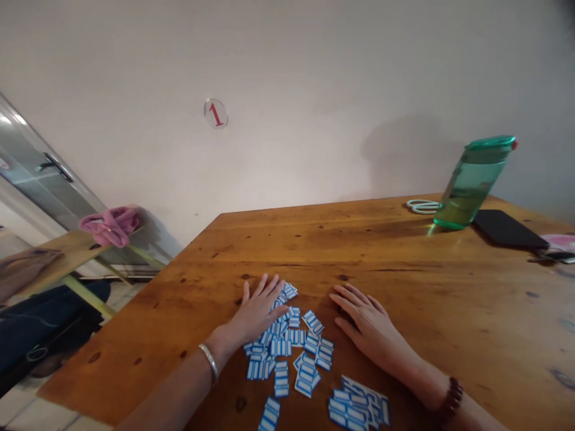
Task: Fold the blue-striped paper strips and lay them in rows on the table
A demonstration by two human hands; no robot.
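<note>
Cards (281, 347), blue and white, lie on the table (287, 239) in two heaps: one big, messy heap (306, 374) and one small heap (357, 407) by the right wrist (424, 377). Some look bunched up in the small heap and more are left strewn about, so I'd guess only a little is done, but I can't be sure. They lie over each other, so I can't count them. The left hand (258, 309) is spread wide, palm down over the big heap's far side; I can't see what is under it. The right hand (369, 326) rests flat on the wood just beside, holding nothing I can see. Farther off are one green bottle (474, 182), one white cord (422, 207) and one black slab (507, 228).
</note>
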